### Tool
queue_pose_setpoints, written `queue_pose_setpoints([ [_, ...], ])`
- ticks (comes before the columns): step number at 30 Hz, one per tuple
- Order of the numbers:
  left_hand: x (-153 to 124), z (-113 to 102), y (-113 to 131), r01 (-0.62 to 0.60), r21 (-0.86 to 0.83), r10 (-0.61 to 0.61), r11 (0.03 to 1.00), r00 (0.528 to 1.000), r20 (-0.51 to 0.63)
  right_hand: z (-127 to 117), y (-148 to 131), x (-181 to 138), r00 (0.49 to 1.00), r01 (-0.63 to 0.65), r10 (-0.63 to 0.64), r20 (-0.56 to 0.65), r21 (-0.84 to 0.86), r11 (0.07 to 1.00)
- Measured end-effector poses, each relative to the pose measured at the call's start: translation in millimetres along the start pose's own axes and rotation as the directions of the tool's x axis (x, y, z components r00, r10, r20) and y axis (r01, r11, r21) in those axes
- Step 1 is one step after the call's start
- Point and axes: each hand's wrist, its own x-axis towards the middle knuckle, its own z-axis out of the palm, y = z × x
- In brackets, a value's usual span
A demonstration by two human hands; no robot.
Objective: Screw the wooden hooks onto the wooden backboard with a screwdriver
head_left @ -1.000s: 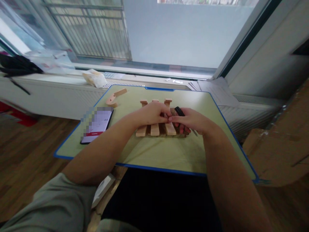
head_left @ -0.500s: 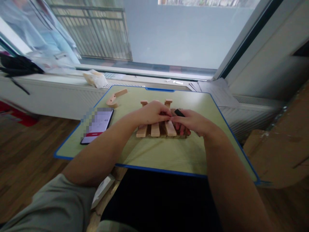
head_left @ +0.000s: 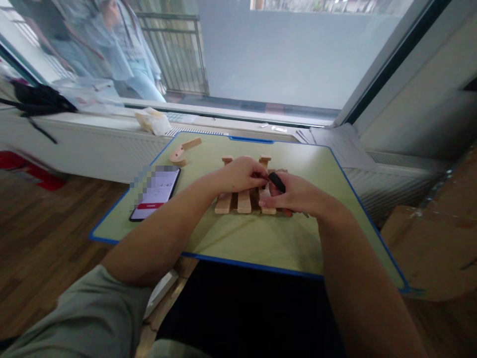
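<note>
On the table is an assembly of pale wooden slats [head_left: 244, 203], laid side by side. My left hand [head_left: 242, 174] reaches over it with fingertips pinched at the right slat [head_left: 267, 208]; whatever they hold is too small to make out. My right hand [head_left: 296, 194] is closed around a black-handled tool [head_left: 277, 182], and its thumb lies against the right slat. The tool's handle points toward my left fingertips, and a thin dark end shows below the hand. Both hands cover much of the assembly.
A phone [head_left: 158, 196] lies on the left of the blue-edged table [head_left: 238, 243]. Behind it is a curved wooden piece [head_left: 182, 151]. A crumpled packet [head_left: 152, 121] sits on the sill; people pass outside the window. A cardboard box [head_left: 428, 253] stands at right.
The tool's black handle has swung toward my left fingertips. My right thumb has moved down onto the slat, away from the left fingers. My left hand stays at the right slat.
</note>
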Motion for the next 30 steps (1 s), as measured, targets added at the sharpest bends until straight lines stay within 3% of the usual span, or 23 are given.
queue_pose_setpoints([
  [10, 1.5, 1.1, -9.0, -0.040, -0.042, 0.041, 0.998, 0.999, 0.019, -4.3, -1.9, -2.5, 0.999, 0.051, -0.051, 0.009, -0.085, 0.995],
  [23, -1.5, -1.6, -3.1, -0.019, -0.062, 0.021, 0.998, 0.999, 0.027, -7.0, -3.7, -4.0, 0.993, 0.059, -0.057, 0.101, -0.011, 0.998],
  [30, -0.4, 0.9, -1.1, -0.073, 0.058, 0.071, 0.996, 0.997, 0.031, -6.6, -1.8, -2.7, 0.991, 0.075, -0.074, 0.113, -0.002, 0.997],
])
